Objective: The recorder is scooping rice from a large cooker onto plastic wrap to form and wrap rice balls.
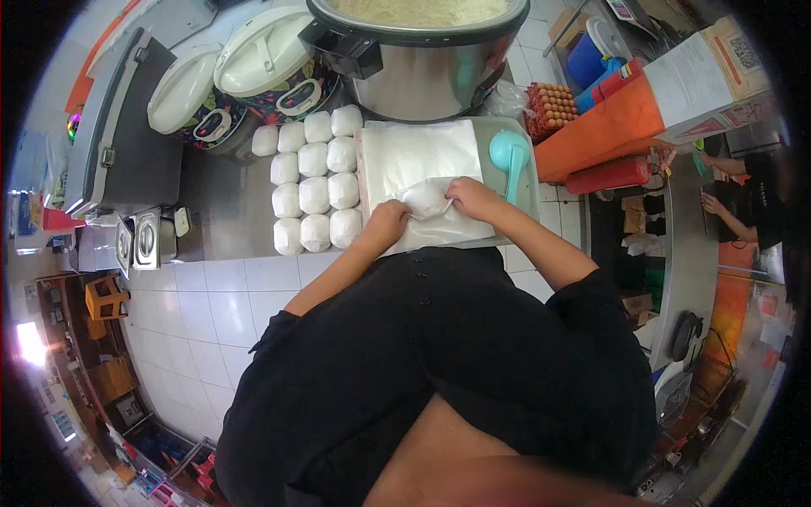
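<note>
A white paper parcel (pixel 426 199) lies partly wrapped on a stack of white wrapping paper sheets (pixel 421 149). My left hand (pixel 388 222) pinches the left end of its paper. At the opposite end, my right hand (pixel 470 198) grips a gathered corner. What the parcel holds is hidden by the paper. Rows of finished-looking white paper parcels (pixel 313 160) sit on the metal table left of the sheets. The stack rests on a pale tray (pixel 531 158), where a turquoise scoop (pixel 509 152) lies to the right with its handle towards me.
A large steel rice cooker (pixel 412 79) full of cooked rice (pixel 421 10) stands behind the tray. White-lidded patterned containers (pixel 263 54) and a dark cooler box (pixel 130 127) are at the left. Eggs (pixel 554 104) and a fire extinguisher (pixel 611 177) are at the right. A co-worker's arms (pixel 728 215) show at far right.
</note>
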`<state>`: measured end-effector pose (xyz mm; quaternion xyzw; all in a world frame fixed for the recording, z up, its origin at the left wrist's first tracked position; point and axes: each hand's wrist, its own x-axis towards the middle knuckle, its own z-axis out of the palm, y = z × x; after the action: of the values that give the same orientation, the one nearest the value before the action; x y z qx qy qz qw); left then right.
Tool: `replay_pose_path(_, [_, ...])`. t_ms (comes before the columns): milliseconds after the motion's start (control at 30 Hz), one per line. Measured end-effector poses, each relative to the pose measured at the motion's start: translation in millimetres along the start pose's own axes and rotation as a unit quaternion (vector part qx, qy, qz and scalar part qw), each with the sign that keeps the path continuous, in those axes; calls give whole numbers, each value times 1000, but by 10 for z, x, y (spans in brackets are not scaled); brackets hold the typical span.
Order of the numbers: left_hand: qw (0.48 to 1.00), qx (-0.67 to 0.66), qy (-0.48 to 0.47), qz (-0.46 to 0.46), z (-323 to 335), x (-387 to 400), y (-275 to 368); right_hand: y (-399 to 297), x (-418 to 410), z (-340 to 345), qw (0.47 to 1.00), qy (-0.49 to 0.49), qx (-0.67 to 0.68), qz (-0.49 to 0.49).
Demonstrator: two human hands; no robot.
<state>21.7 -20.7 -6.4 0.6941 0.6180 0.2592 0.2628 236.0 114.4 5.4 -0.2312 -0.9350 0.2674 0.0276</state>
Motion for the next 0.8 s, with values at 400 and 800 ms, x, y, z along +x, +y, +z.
replay_pose_path(400, [974, 154, -63, -151, -327, 495, 23, 34, 644, -58, 979, 53, -176, 85])
replay_pose_path(800, [994, 2, 33, -108, -145, 138, 73, 117, 136, 30, 877, -6, 371, 307])
